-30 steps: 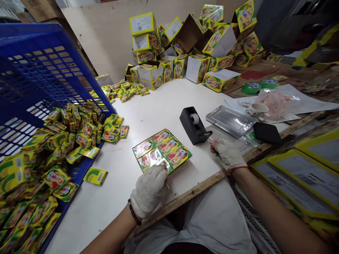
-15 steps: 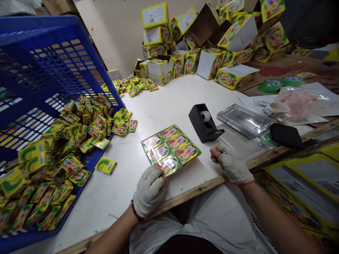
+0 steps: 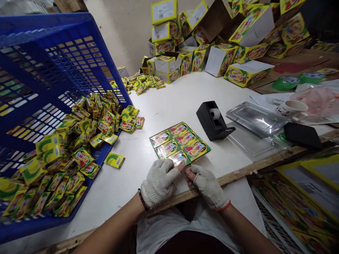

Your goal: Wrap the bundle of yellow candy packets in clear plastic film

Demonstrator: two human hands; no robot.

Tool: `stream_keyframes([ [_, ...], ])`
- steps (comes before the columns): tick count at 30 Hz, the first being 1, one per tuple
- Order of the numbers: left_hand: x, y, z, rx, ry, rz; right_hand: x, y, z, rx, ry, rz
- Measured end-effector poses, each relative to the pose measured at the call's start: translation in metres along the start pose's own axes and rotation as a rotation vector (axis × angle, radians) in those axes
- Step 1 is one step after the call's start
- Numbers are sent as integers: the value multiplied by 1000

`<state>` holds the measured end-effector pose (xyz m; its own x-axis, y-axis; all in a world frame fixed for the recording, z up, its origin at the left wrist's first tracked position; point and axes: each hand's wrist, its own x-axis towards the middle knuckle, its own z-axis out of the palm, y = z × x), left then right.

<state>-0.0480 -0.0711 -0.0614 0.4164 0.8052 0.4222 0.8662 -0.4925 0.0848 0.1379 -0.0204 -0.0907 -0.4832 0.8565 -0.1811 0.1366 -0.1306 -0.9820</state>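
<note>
Head view: the wrapped block of sachets is laid flat on the white surface, just in front of the black tape dispenser and well apart from the blue crate from which loose sachets are spilled at the left. Both gloved hands are brought together at the block's near corner. The left hand is held half curled, knuckles up, with its bare fingertip pressed onto the near edge of the film; nothing is gripped by it. The right hand is turned inward beside it, fingertips drawn together just short of the same corner; whether a strip of tape is held between them cannot be told. Both wrists are rested low at the wooden edge of the surface, the forearms angled in towards each other. For the work at that corner, it is judged that the block should be kept pinned flat so the sachets are not shifted out of their rows, and that the film should be smoothed from the corner outward with light, even pressure. Clear plastic trays and stacked cartons are seen beyond
</note>
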Motion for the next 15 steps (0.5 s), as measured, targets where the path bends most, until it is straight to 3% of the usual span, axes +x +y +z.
stream_keyframes([
  [2,7,5,-6,38,-92,-59,0,2,0,16,7,21],
  [4,15,10,-6,52,-94,-131,1,3,-1,26,9,59],
  [10,30,16,19,178,125,-205,3,2,-11,208,-101,284],
  [15,26,17,31,270,263,-177,6,-3,-22,263,144,335],
])
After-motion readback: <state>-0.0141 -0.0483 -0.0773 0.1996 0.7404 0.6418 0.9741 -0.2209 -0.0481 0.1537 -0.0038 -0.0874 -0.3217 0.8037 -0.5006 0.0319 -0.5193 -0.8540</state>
